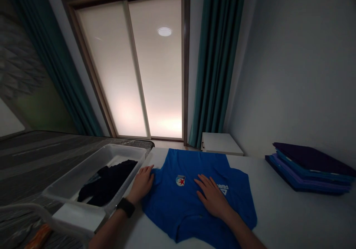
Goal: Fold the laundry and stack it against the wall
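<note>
Shirt (172,199), bright blue, lies spread on the white bench (283,215) in front of the person, its far edge near the bench's far end. A round badge with a red figure sits on the cloth between the two hands, and white lettering shows partly beneath the right one.

The right hand (211,197) rests palm down on the shirt, its grip wide open, fingers spread and holding nothing. The left hand (143,182) is at the shirt's left edge, fingers close together; whether its grip pinches any cloth I cannot tell. A dark watch (125,206) circles the left wrist.

Just beside the left hand stands a clear bin (62,184) with dark clothes (114,182) lying rumpled inside. Well to the right of the shirt, by the wall (289,75), is a stack (308,169) of folded cloth in purple and blue.

Past the bench are a white cabinet (221,142), a teal curtain (219,63) and a lit sliding door (158,78). A dark patterned bed (36,154) fills the left side.
</note>
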Motion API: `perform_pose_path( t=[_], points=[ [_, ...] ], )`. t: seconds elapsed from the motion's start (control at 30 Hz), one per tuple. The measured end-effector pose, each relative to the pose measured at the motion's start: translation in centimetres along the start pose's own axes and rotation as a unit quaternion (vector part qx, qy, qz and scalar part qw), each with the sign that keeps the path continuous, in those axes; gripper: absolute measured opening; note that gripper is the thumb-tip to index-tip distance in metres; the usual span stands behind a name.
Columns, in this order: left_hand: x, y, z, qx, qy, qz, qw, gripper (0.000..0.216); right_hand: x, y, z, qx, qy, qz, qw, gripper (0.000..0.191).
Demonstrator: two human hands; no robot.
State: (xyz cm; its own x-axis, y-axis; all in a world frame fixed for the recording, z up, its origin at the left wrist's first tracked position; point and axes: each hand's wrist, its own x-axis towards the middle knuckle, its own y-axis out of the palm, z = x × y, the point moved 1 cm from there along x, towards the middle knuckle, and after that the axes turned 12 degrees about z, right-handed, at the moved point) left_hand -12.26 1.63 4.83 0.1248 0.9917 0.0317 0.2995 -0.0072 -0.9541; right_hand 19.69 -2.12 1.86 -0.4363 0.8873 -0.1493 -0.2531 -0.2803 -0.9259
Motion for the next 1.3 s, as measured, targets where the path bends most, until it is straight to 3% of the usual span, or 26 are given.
perform_pose_path(
  t=[0.13, 0.33, 0.47, 0.6, 0.73, 0.9, 1.1, 1.17, 1.3],
  points=[
    [1.8, -0.3, 0.7, 0.030, -0.090, 0.061, 0.994, 0.044, 0.0, 0.0, -0.1, -0.001, -0.005, 0.000, 1.000, 0.053],
    [2.6, -0.5, -1.1, 0.044, -0.061, 0.091, 0.993, 0.025, -0.1, -0.2, 0.0, -0.005, -0.004, 0.004, 1.000, 0.054],
    [2.4, -1.1, -2.0, 0.035, -0.061, 0.078, 0.994, 0.024, -0.4, -0.3, -0.5, -0.009, -0.011, 0.002, 1.000, 0.053],
    [1.5, -2.5, -1.5, 0.012, -0.099, 0.024, 0.995, 0.028, -1.3, -0.4, -1.9, -0.021, -0.014, 0.000, 1.000, 0.053],
    [0.2, -2.7, -0.7, 0.066, -0.054, -0.015, 0.996, 0.027, -2.3, -0.7, -3.3, -0.037, -0.014, 0.015, 0.999, 0.055],
    [-0.8, -0.8, -1.8, 0.116, 0.013, -0.054, 0.992, 0.041, -2.8, -0.8, -3.9, -0.047, 0.001, 0.026, 0.999, 0.056],
    [-2.4, 2.1, -4.6, 0.049, 0.129, 0.069, 0.988, 0.051, -2.8, -0.8, -3.8, -0.047, 0.006, 0.023, 0.999, 0.056],
    [-3.1, 2.7, -4.2, 0.041, 0.146, 0.100, 0.983, 0.053, -2.8, -0.7, -3.9, -0.047, 0.002, 0.021, 0.999, 0.055],
    [-4.6, 2.6, -1.7, 0.034, 0.165, 0.105, 0.980, 0.051, -2.7, -0.6, -4.0, -0.054, -0.002, 0.022, 0.998, 0.056]
  ],
)
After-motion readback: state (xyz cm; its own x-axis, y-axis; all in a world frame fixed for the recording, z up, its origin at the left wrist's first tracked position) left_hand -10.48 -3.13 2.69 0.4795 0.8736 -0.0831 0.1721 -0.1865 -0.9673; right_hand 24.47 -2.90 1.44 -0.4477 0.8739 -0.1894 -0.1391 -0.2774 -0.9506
